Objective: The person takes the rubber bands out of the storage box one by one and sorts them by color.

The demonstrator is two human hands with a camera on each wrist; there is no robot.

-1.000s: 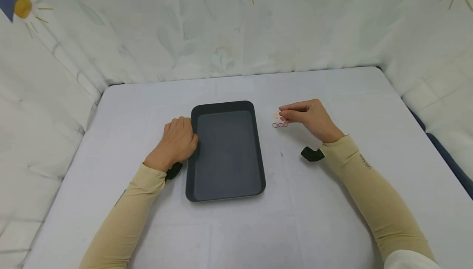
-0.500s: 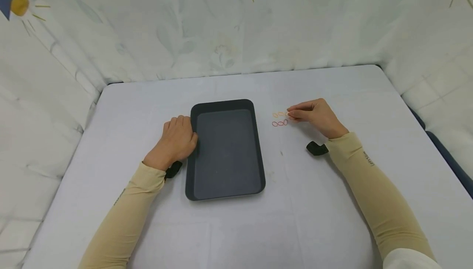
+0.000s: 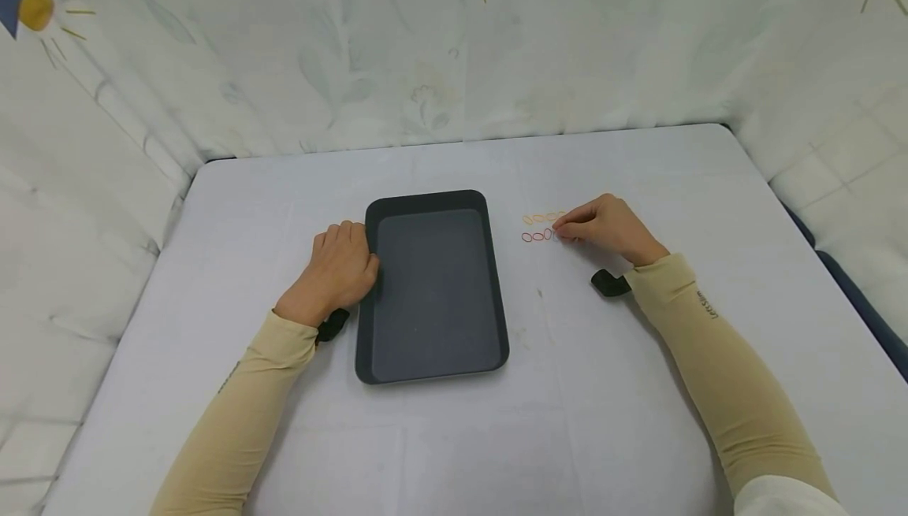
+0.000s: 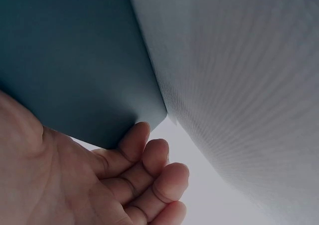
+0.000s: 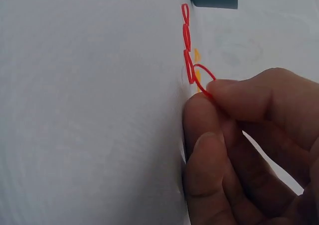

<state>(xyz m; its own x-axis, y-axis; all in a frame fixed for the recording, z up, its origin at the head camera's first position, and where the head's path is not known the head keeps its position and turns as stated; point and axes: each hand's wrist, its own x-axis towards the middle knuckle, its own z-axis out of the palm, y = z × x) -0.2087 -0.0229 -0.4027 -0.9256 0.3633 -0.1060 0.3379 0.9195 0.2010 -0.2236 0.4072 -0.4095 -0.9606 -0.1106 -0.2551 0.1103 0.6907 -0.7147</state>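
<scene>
A dark grey baking tray (image 3: 436,291) lies on the table. My left hand (image 3: 340,268) holds its left rim, with fingers curled against the outer wall in the left wrist view; the thumb's grip is partly hidden. To the right of the tray, my right hand (image 3: 610,228) pinches a small red rubber band (image 5: 203,80) between thumb and fingers, close to the tabletop. Beside it runs a row of red rubber bands (image 3: 537,237). Just behind that is a row of yellow rubber bands (image 3: 539,218), its right end partly covered by the right hand.
A white cloth covers the table (image 3: 461,453). Pale patterned curtain (image 3: 397,67) hangs along the back and both sides. Black wrist devices (image 3: 610,283) sit under both wrists, low over the table.
The right hand first drew back from the yellow row, leaving another yellow band there. It now sits at the red row's right end with a red band. The left hand and tray stay put.
</scene>
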